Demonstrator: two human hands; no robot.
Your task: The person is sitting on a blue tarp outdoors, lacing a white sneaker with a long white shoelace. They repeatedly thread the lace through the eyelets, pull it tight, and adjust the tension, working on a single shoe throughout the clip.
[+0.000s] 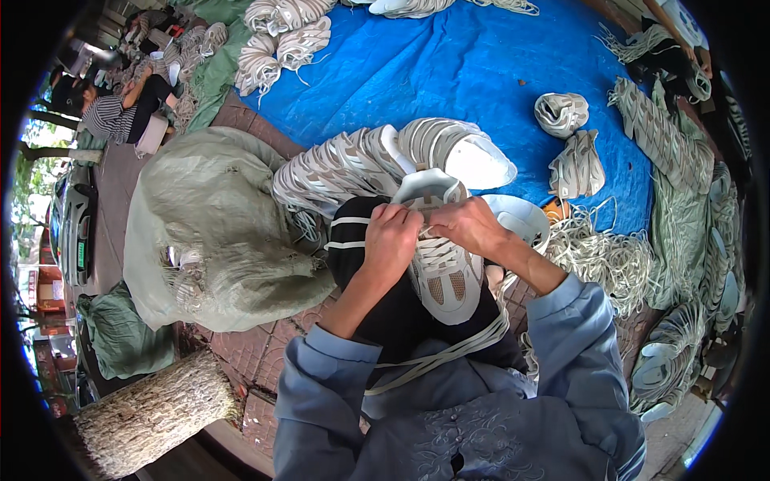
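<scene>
While your left hand and right hand pinch the shoe side by side near its collar, keep the laces flat and evenly tensioned.

This was an open-air shoe workplace on a red-tiled pavement. A rough tree trunk and a parked car put it outdoors; nested rows of sneaker uppers on a blue tarpaulin, a heap of white laces, a bulging woven sack and a sneaker on a lap marked the work.
</scene>
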